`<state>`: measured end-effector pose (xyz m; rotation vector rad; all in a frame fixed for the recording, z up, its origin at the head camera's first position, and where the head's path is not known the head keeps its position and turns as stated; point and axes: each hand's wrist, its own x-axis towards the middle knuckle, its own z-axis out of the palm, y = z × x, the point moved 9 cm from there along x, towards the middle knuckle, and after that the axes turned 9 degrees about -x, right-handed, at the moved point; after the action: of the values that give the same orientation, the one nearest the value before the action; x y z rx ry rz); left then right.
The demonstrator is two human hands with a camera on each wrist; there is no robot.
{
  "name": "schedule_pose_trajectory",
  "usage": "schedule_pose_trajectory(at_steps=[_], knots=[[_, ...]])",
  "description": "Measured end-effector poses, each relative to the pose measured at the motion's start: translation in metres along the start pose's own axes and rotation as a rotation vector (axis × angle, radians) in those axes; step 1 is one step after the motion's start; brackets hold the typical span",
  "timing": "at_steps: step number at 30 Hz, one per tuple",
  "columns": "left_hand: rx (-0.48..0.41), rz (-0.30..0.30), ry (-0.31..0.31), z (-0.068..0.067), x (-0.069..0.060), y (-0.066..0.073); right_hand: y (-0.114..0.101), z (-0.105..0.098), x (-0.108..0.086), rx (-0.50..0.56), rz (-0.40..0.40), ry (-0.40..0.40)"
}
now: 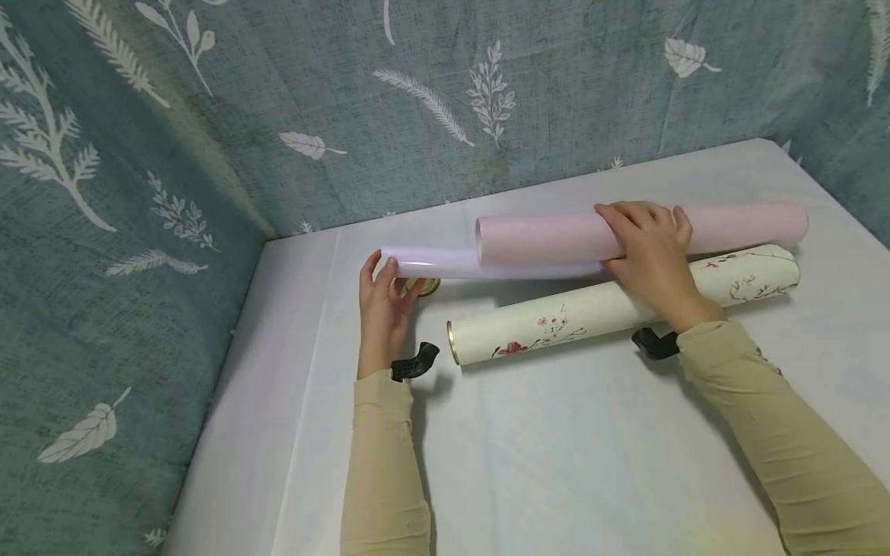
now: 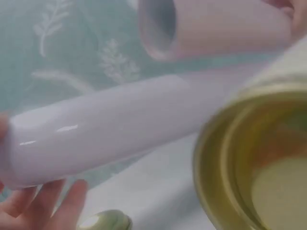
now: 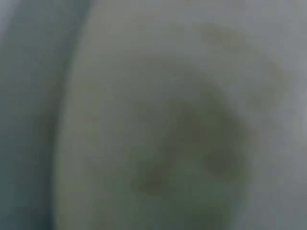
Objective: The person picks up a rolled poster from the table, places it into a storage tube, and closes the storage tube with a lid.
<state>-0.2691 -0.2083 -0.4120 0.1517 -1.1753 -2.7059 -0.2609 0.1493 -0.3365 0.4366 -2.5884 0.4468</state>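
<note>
At the left end of a glossy pale lavender roll [image 1: 445,262], my left hand [image 1: 382,305] holds it between thumb and fingers. My right hand [image 1: 653,259] grips a wider pink roll [image 1: 542,238] from above, near its middle. The pink roll's hollow end [image 2: 160,28] shows in the left wrist view, above the lavender roll. Nearer me lies a cream tube [image 1: 556,324] with a blossom print, its gold-rimmed end [image 2: 211,158] open. A small gold lid [image 1: 431,286] sits on the table beside my left fingers. The right wrist view is a close blur.
The table [image 1: 556,463] is covered with a white cloth. A green curtain with white leaf prints [image 1: 417,154] hangs behind it and along the left side. Black wrist mounts [image 1: 417,361] stick out from both sleeves.
</note>
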Motion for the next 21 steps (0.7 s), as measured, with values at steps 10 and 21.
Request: schedule_pose_trajectory(at_steps=[10, 21], knots=[[-0.183, -0.039, 0.050, -0.012, 0.004, -0.007, 0.002, 0.006, -0.003, 0.016, -0.032, 0.064], [-0.334, -0.053, -0.029, -0.007, 0.003, -0.011, 0.005, 0.011, 0.002, 0.005, -0.012, 0.068]])
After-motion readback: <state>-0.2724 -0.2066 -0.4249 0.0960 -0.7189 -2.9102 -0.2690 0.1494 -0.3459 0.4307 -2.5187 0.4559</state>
